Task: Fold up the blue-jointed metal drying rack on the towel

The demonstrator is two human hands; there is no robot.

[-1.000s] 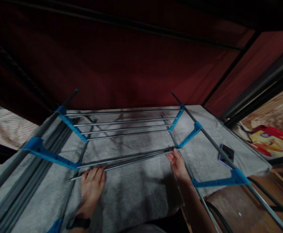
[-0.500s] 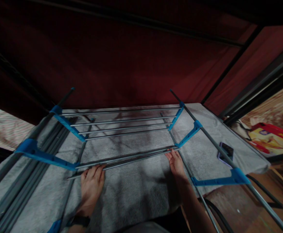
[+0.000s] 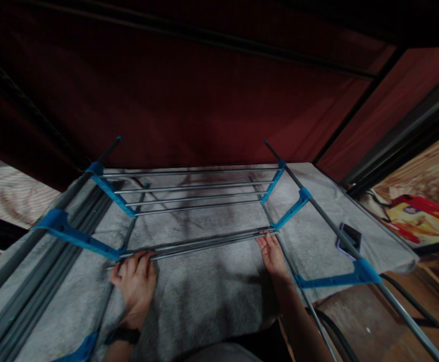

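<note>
A rack frame of grey metal tubes and blue plastic brackets lies on the pale grey cloth (image 3: 204, 296). Across its front runs a loose metal tube (image 3: 208, 245), close to another tube at the middle brackets. My left hand (image 3: 136, 281) curls its fingers over the left end of this loose tube, near the left blue bracket (image 3: 80, 235). At the other end my right hand (image 3: 272, 255) pinches the tube from below, just under the right blue bracket (image 3: 290, 211). Several thin crossbars (image 3: 197, 188) span the rear pair of brackets.
Several loose dark tubes (image 3: 42, 286) lie along the left side. A phone (image 3: 349, 239) rests on the cloth beyond the right upright tube. A red and yellow box (image 3: 423, 221) stands at the far right. Dark red fabric (image 3: 212, 110) hangs behind the rack.
My left hand has shifted slightly left and up with the tube's left end, bringing it nearer the tube at the brackets. The left side of the rack has moved inward. My right hand stays put.
</note>
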